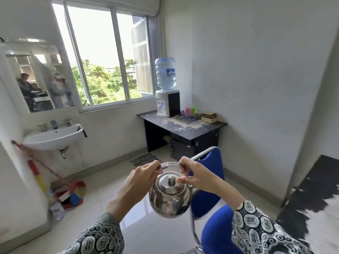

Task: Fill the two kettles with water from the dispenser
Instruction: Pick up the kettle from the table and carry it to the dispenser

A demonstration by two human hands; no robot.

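Fingers (156, 166) of my left hand (139, 180) curl round one end of the wire handle (170, 163); my right hand (196, 176) pinches the other end, its thumb and forefinger nearly meeting just beside the lid knob (171, 180). Between them hangs the kettle (169, 198), shiny steel, lid on, in mid-air above the floor (113, 208) and just in front of a blue chair (211, 180). Only one kettle is in sight; the second I can't see.

Dispenser (167, 103), with its big bottle (165, 73), stands well apart across the room on a dark desk (183, 129) by the window (102, 57). Nothing's filled yet, I'd say.

Risks: the thin handle could swivel in a two-point pinch and swing the kettle into the chair. The lid sits loose-looking and might drop if I tilt. That glossy tile looks slippery, worse if water spills.

Around me: a sink (53, 138) under a mirror (34, 77) on the left wall, a broom (55, 176) leaning below, a striped mat (145, 159) before the desk, coloured cups (189, 111) beside the dispenser.
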